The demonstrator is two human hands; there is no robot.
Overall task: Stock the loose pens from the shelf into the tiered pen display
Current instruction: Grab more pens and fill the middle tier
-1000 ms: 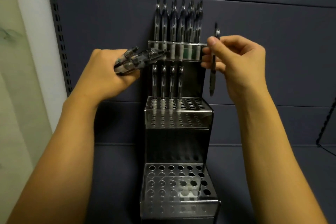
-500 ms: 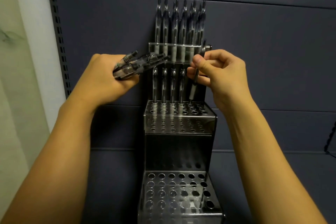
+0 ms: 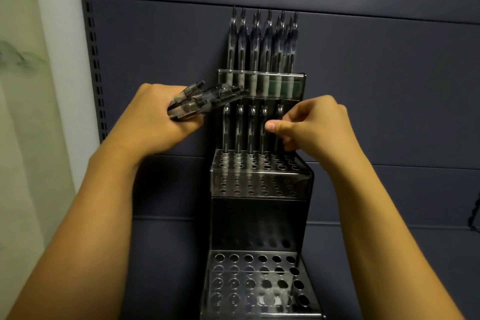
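A clear tiered pen display (image 3: 259, 184) stands against the dark shelf back. Its top tier holds several upright pens (image 3: 262, 44). Several more pens (image 3: 237, 132) stand in the back row of the middle tier. My left hand (image 3: 153, 122) grips a bundle of loose pens (image 3: 205, 101), their ends pointing right toward the display. My right hand (image 3: 314, 127) pinches one pen (image 3: 279, 111) that stands upright in the middle tier's back row, fifth from the left; its lower part is hidden behind my fingers.
The bottom tier (image 3: 257, 280) shows rows of open holes with no pens. A perforated upright rail (image 3: 93, 46) runs down the left of the shelf back, with a pale wall (image 3: 28, 111) beyond it.
My right hand has moved left and down with the single pen, from beside the top tier to the middle tier's back row. My left hand stayed put with its bundle.
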